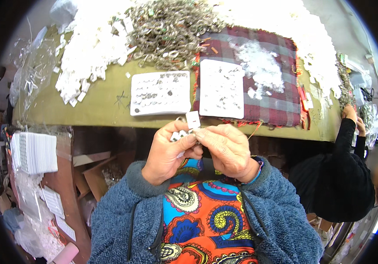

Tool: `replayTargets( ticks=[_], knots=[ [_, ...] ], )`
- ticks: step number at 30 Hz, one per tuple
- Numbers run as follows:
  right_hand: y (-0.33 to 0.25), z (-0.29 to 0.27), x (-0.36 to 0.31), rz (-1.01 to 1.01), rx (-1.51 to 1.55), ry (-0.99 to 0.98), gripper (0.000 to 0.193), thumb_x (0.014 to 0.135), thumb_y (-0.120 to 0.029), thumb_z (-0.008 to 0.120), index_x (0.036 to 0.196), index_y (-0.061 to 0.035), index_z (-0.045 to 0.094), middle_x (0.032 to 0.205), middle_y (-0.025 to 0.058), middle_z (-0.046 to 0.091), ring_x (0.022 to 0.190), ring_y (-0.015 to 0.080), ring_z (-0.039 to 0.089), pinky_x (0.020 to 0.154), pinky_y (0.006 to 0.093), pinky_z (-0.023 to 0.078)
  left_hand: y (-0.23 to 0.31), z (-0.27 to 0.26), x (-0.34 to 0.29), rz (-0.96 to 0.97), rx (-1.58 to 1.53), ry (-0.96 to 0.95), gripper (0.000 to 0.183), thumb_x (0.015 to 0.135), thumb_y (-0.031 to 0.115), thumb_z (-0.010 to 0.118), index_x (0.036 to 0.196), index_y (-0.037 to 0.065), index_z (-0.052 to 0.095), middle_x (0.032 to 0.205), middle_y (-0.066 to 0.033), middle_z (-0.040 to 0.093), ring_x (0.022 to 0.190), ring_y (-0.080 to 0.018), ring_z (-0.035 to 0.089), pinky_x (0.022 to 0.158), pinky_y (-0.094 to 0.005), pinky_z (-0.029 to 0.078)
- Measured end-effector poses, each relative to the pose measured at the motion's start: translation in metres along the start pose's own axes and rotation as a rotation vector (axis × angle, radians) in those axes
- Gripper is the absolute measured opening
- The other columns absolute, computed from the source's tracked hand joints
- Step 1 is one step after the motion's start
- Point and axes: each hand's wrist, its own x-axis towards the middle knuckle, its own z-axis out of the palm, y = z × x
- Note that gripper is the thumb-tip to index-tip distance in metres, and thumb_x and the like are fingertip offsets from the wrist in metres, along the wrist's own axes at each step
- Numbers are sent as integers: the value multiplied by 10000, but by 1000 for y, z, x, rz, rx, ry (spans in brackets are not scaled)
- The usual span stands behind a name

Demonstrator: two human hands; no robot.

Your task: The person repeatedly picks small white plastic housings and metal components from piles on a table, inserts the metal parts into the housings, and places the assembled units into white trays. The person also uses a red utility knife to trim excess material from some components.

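My left hand [171, 152] is closed around several small white square pieces [178, 135], held just beyond the table's near edge. Fingertips of my right hand [226, 149] pinch together against my left thumb, at the lower end of a small white tag [193, 119] with a dark slit. What lies between those fingertips is too small to make out. Just beyond my hands, two white boards carry rows of small silver round pieces: a left board [153, 105] lying wide and a right board [211, 103] standing lengthwise on a plaid cloth [281, 105].
Behind the boards rise a heap of grey metal rings [167, 31] and a heap of white tags [85, 57]. Clear plastic bits [261, 68] and a red-handled tool [303, 99] lie rightward. A co-worker's sleeve [345, 136] reaches over the table. White cards [37, 152] are stacked left.
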Motion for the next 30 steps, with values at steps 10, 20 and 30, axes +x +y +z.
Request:
replayTargets(
  ticks=[10, 20, 30],
  knots=[
    [63, -38, 2, 686, -149, 205, 333, 827, 66, 696, 1151, 20, 637, 912, 112, 676, 802, 189, 649, 717, 299, 523, 4, -5, 2, -83, 136, 39, 175, 839, 84, 678, 965, -20, 615, 849, -152, 684, 571, -133, 625, 484, -258, 521],
    [75, -30, 9, 635, -285, 29, 299, 819, 93, 667, 1108, 20, 645, 893, 127, 666, 788, 229, 649, 741, 319, 521, 4, -8, 7, -158, 93, -9, 199, 875, 108, 691, 1011, -10, 606, 891, -153, 683, 589, -143, 624, 502, -259, 521],
    [58, -36, 26, 583, -368, -84, 365, 812, 129, 622, 1157, 10, 602, 912, 125, 597, 844, 236, 607, 790, 326, 502, -1, -19, 3, -137, -95, -46, 181, 938, 83, 667, 1086, 42, 569, 990, -200, 692, 738, -186, 687, 594, -293, 598]
  ],
)
